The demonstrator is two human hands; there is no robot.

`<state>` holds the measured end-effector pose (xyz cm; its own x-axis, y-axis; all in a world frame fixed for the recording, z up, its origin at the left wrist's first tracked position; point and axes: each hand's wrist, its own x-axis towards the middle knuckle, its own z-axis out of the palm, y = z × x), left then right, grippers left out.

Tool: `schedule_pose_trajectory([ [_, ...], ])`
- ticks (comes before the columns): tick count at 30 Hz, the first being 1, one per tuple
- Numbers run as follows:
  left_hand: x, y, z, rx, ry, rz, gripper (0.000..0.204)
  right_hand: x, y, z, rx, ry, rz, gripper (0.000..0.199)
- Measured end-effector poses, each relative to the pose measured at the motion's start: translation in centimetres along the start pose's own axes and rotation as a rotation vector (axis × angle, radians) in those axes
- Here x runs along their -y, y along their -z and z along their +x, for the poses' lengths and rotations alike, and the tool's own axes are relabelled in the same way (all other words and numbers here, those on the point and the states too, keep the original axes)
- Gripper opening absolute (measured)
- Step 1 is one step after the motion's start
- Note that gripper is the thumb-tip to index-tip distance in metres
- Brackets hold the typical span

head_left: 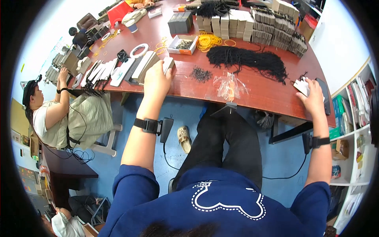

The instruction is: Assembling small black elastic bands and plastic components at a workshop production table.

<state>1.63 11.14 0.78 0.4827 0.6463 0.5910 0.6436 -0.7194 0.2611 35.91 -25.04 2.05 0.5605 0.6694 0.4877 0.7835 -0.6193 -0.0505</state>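
Observation:
My left hand (157,81) is at the table's near edge, fingers closed around a small stack of pale cards (168,63). Beside it stands a thicker row of grey-white cards (144,67). Far to the right, my right hand (314,98) has its thumb and fingers around white tags (302,87) with black strings, close to a dark phone (323,89). Between my hands lie a pile of small black pieces (201,74), a clear plastic bag (231,87) and a long bundle of black cords (246,61).
Stacked cards (272,23) line the table's far side. A white box (182,44) of small parts sits by yellow rubber bands (208,41). White tags with black strings (98,75) lie leftward. Another person (51,106) works at the left; shelves (351,118) stand right.

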Motion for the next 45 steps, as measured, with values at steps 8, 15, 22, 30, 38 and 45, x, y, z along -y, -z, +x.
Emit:
schedule_pose_trajectory([
  [8,2.4,-1.0,0.6,0.096,0.065,0.174,0.034,7.8,-0.9,-2.7,-0.095,0.132,0.485,0.026],
  [15,-3.1,2.5,-3.0,0.017,-0.007,-0.564,0.018,14.8,-0.4,-6.5,0.12,-0.045,1.055,0.013],
  [22,-10.5,-2.7,-14.5,0.707,0.239,-1.012,0.015,21.1,-4.7,-10.6,0.423,-0.197,1.299,0.019],
  [30,-10.4,-5.0,-15.4,0.48,0.13,-0.946,0.018,20.2,-7.2,-9.1,0.289,-0.002,1.022,0.018],
  [38,-10.5,-6.4,-13.9,0.499,0.197,-0.967,0.019,19.4,-2.7,-4.3,0.321,-0.145,0.839,0.02],
  [45,-10.8,-5.1,-13.4,0.495,0.121,-0.836,0.021,20.7,-4.8,6.5,0.485,-0.097,0.338,0.027],
])
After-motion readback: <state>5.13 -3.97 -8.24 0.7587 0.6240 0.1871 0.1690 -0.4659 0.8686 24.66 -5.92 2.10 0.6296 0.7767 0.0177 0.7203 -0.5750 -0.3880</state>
